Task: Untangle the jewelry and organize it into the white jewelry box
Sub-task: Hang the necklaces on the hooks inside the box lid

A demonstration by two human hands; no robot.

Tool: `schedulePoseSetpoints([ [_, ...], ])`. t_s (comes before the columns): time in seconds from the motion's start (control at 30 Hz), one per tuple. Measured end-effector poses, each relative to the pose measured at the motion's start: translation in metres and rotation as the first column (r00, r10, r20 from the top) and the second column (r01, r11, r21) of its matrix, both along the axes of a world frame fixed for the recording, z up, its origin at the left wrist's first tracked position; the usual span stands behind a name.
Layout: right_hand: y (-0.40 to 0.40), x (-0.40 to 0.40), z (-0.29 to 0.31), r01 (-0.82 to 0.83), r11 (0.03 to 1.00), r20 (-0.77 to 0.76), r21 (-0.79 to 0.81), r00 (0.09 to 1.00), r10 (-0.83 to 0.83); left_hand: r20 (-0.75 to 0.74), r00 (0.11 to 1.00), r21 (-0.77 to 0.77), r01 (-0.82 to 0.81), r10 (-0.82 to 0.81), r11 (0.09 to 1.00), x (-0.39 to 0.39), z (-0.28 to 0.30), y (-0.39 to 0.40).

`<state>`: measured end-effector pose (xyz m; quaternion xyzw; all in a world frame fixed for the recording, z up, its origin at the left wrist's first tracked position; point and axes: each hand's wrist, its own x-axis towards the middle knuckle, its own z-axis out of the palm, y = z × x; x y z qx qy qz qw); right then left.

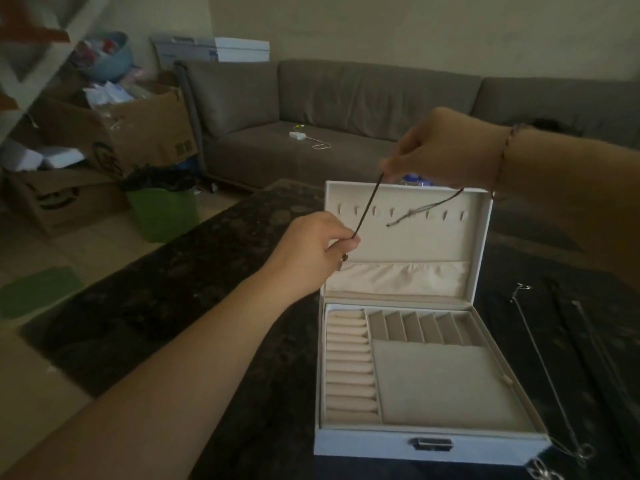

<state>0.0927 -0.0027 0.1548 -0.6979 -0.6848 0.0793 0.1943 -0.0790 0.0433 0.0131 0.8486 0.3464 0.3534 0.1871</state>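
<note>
Here I'm pinching the lower end of a dark cord necklace (369,205) between thumb and curled fingers of my left hand (313,249), in front of the open lid of the white jewelry box (429,441). It's looking light and limp, likely to snag, so I'm judging the ends the best hold. My right hand (446,150) is gripping it higher up, its loose tail drooping across the lid hooks (445,215). Thin chains (540,362) are lying on the table beside the box.
</note>
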Motion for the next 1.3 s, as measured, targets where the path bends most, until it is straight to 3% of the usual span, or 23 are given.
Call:
schedulePoseSetpoints([
  [0.2,0.009,-0.001,-0.008,-0.03,0.995,0.13,0.093,0.991,0.017,-0.212,0.957,0.077,-0.185,0.198,0.98,0.014,0.011,0.006],
  [0.33,0.01,-0.001,-0.01,-0.046,0.989,0.187,0.144,0.982,0.019,-0.121,0.97,-0.011,-0.212,0.209,0.977,0.017,0.009,0.01],
  [0.47,0.006,0.003,-0.004,-0.043,0.985,0.164,0.169,0.986,0.015,0.091,0.986,-0.202,-0.121,0.141,0.972,0.02,0.01,0.007],
  [0.57,0.004,0.003,-0.002,-0.064,0.978,0.183,0.197,0.983,0.027,0.08,0.988,-0.211,-0.11,0.129,0.971,0.02,0.015,0.008],
  [0.77,0.002,-0.002,-0.002,-0.116,0.97,0.252,0.212,0.966,0.061,-0.219,0.975,0.004,-0.024,0.024,1.0,0.025,0.022,-0.003],
  [0.93,0.001,0.001,-0.006,-0.131,0.976,0.286,0.176,0.955,0.077,-0.397,0.917,0.006,0.055,-0.048,0.998,0.028,0.032,-0.002],
  [1.1,0.001,0.009,-0.011,-0.127,0.975,0.259,0.18,0.963,0.078,-0.579,0.815,0.119,0.044,0.033,0.992,0.037,0.039,0.004],
  [1.3,0.001,0.011,-0.025,-0.14,0.976,0.286,0.169,0.954,0.087,-0.742,0.668,0.132,0.056,0.061,0.99,0.047,0.039,0.009],
])
